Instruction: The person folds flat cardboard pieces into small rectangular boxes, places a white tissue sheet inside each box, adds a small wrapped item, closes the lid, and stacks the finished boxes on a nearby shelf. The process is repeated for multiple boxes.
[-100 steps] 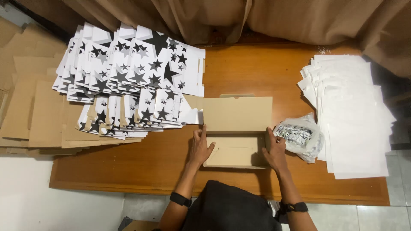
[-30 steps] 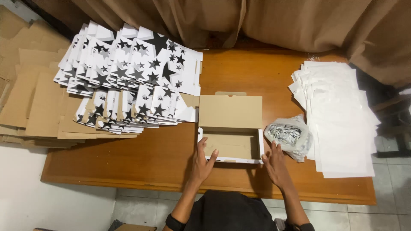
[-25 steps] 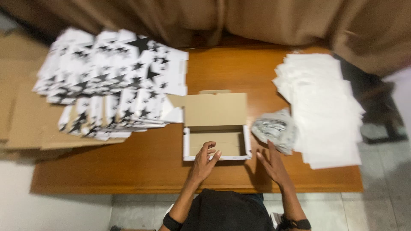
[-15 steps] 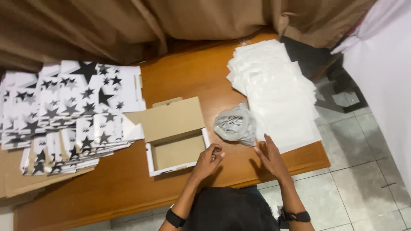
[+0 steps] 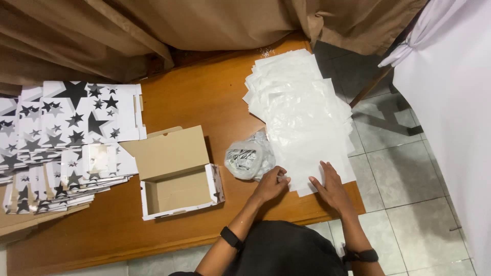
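Observation:
An open cardboard box with a white star-printed outside sits on the wooden table, its lid flipped back and its inside bare. My left hand pinches the near corner of a stack of white tissue sheets, just beside a clear plastic bag holding crumpled printed material. My right hand lies flat with fingers spread on the near edge of the same stack. Both wrists wear dark bands.
Flat star-printed box blanks are fanned out in piles at the table's left, over plain brown cardboard. Brown curtains hang behind the table. A tiled floor and a white cloth lie to the right.
Both hands left the assembled box and moved right to the tissue stack. The view swung right, bringing the floor and white cloth into sight.

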